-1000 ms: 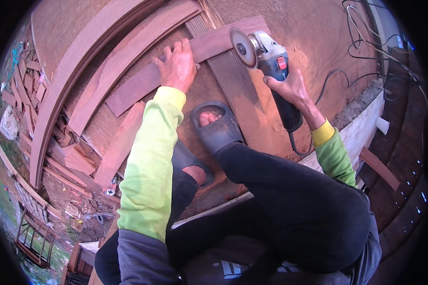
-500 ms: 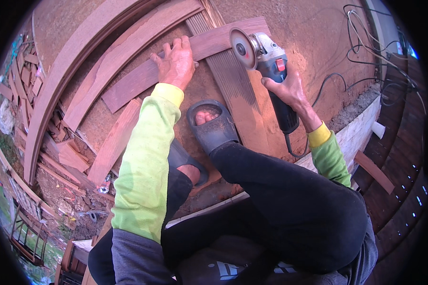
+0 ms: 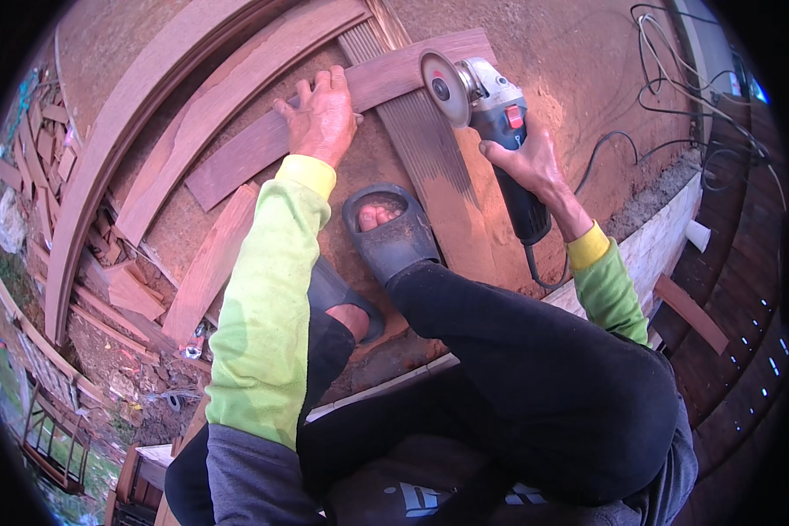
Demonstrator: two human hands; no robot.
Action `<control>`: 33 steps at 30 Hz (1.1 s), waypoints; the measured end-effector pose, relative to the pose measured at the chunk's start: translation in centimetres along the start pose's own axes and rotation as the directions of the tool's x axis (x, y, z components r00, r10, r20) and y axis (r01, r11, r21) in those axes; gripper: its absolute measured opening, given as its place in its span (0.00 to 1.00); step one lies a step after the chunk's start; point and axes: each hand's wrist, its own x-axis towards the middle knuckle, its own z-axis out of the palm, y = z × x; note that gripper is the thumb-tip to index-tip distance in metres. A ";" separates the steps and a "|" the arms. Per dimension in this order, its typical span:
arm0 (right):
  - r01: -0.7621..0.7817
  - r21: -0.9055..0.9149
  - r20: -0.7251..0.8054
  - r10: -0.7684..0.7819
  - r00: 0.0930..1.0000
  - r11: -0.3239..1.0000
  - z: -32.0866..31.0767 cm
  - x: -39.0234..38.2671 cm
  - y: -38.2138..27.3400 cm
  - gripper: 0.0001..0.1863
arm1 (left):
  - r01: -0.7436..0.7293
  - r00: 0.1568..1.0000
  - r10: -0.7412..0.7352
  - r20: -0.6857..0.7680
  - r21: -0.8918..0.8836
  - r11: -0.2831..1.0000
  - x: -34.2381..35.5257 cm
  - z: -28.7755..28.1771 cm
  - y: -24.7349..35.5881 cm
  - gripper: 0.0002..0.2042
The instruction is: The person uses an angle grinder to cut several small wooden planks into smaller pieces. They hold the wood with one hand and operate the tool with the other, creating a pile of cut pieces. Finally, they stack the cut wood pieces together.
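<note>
A slightly curved reddish-brown wooden board (image 3: 403, 68) lies slantwise across a grooved plank (image 3: 416, 131). Gripping the board near its middle is my left hand (image 3: 321, 118), its fingers bent over the far edge and the thumb by the near one. My right hand (image 3: 528, 165) is wrapped round the body of an angle grinder (image 3: 493, 110), which has a grey-blue casing and a red switch. The grinder's round disc (image 3: 445, 88) stands near the board's right end; whether they touch I cannot tell. Motion of the disc cannot be made out.
Long curved wooden pieces (image 3: 105, 149) arc around the left. Offcuts (image 3: 53, 145) are heaped beyond them. My sandalled foot (image 3: 390, 223) is beside the grooved plank. A power cord (image 3: 605, 138) runs right toward tangled cables (image 3: 666, 79). A pale ledge (image 3: 649, 237) borders the dusty ground.
Hardly anything differs: the board, left hand and grinder sit very slightly further left in the picture. Both grips are the same.
</note>
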 end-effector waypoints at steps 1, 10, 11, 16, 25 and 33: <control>0.007 0.003 -0.002 -0.007 1.000 1.000 0.0 0.0 -0.1 0.37 | 0.001 1.000 -0.001 0.003 -0.001 1.000 0.0 0.0 0.0 0.37; -0.009 -0.013 -0.023 0.009 1.000 1.000 0.3 0.1 0.5 0.35 | -0.001 1.000 0.001 0.000 0.021 1.000 0.0 0.0 0.0 0.37; -0.003 -0.003 -0.022 0.003 1.000 1.000 0.3 0.1 0.6 0.35 | -0.002 1.000 0.002 -0.004 0.025 1.000 0.0 0.0 0.0 0.37; 0.021 -0.009 -0.003 -0.021 1.000 1.000 0.3 0.3 0.7 0.38 | 0.002 1.000 -0.002 0.007 0.034 0.999 0.0 -0.1 0.1 0.36; 0.021 -0.024 -0.003 -0.021 1.000 0.999 0.0 0.1 0.1 0.38 | -0.002 1.000 0.002 -0.001 0.020 1.000 0.0 -0.1 0.1 0.36; 0.038 -0.016 -0.004 -0.038 0.999 0.999 0.2 0.3 0.4 0.38 | -0.004 1.000 0.004 -0.009 0.027 1.000 0.0 -0.1 0.1 0.36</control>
